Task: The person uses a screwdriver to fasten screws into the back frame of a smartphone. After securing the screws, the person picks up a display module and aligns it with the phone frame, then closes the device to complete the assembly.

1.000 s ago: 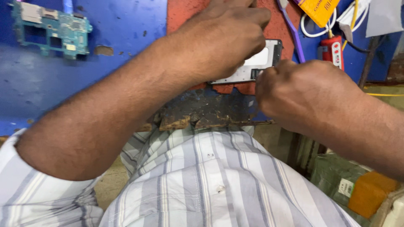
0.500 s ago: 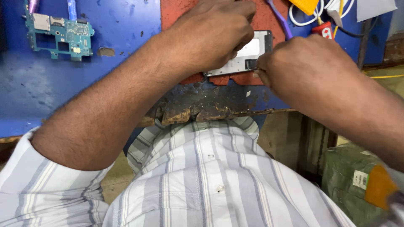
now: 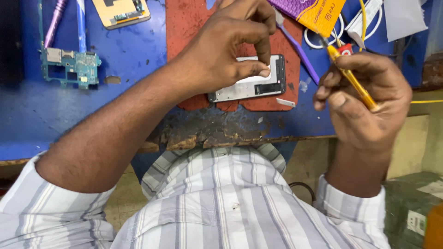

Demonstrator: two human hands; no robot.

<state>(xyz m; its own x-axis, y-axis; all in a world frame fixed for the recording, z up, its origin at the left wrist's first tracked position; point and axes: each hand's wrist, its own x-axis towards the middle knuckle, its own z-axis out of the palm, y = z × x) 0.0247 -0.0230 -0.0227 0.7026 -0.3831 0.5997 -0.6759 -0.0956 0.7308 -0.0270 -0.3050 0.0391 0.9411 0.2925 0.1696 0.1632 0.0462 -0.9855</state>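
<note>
A disassembled phone frame (image 3: 258, 86) lies on a red mat (image 3: 184, 27) on the blue workbench (image 3: 27, 120). My left hand (image 3: 230, 44) rests on the frame, thumb and forefinger pinching down on its top face near the middle. My right hand (image 3: 364, 103) is raised to the right of the frame, apart from it, and holds a yellow-handled screwdriver (image 3: 350, 78) with its tip pointing up and away. A small white strip (image 3: 286, 102) lies on the mat just below the frame's right end.
A green circuit board (image 3: 69, 68) lies at the left. A second phone part (image 3: 121, 11) sits at the top. A purple tool (image 3: 295, 46), a yellow packet (image 3: 320, 14) and white cables (image 3: 364, 20) crowd the upper right. The bench's front edge (image 3: 207, 133) is worn and chipped.
My right hand has pulled away from the phone frame to the right and lifted, now showing the yellow screwdriver. My left hand stays on the frame, fingers now pinching.
</note>
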